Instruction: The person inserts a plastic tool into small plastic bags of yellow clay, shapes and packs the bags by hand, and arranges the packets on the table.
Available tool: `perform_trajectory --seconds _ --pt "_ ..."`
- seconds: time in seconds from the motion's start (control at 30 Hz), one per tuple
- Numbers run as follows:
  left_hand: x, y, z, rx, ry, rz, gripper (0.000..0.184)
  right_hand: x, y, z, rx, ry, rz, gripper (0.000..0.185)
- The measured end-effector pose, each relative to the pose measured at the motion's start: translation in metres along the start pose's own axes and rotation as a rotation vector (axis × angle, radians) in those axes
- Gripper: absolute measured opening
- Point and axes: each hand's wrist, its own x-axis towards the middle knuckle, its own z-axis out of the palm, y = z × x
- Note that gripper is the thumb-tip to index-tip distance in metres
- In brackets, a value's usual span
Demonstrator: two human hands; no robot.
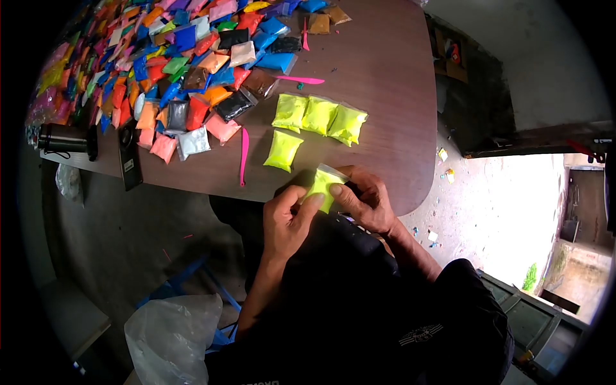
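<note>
Between my two hands, just off the table's near edge, is a small clear bag of neon-yellow clay point(323, 185). My left hand point(287, 215) grips its left side with the thumb on the front. My right hand point(367, 200) pinches the right side, thumb also on the front; the fingers behind the bag are partly hidden. Beyond my hands lies a single yellow bag point(282, 151), and farther back three more yellow bags point(319, 117) rest side by side in a row.
A large heap of colourful bags point(192, 70) covers the table's left side. Pink plastic knives point(244, 157) lie on the brown table point(391, 128). A black cylinder point(64, 139) and a dark phone-like object point(130, 160) sit at the left edge. Below is a clear plastic bag point(173, 337) by a blue stool point(186, 276).
</note>
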Motion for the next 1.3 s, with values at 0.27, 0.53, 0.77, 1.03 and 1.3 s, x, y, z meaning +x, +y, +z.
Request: perform_trajectory --seconds 0.27,0.53,0.77,1.03,1.3 --pt "0.003 0.002 0.002 -0.032 -0.043 -0.056 0.019 0.0 0.005 -0.004 -0.01 -0.031 -0.047 0.028" --pt "0.0 -0.01 0.005 -0.094 0.046 -0.004 0.015 -0.001 0.004 -0.002 -0.054 -0.006 -0.018 0.021" --pt "0.001 -0.003 0.004 -0.113 0.008 -0.051 0.016 -0.001 0.013 -0.003 -0.049 -0.066 -0.103 0.023" --pt "-0.003 -0.008 0.002 -0.155 0.037 -0.035 0.012 -0.002 -0.002 0.0 -0.042 -0.053 -0.001 0.016" --pt "0.003 -0.002 0.004 -0.067 0.018 0.016 0.011 0.001 0.005 -0.002 -0.198 -0.066 -0.191 0.013"
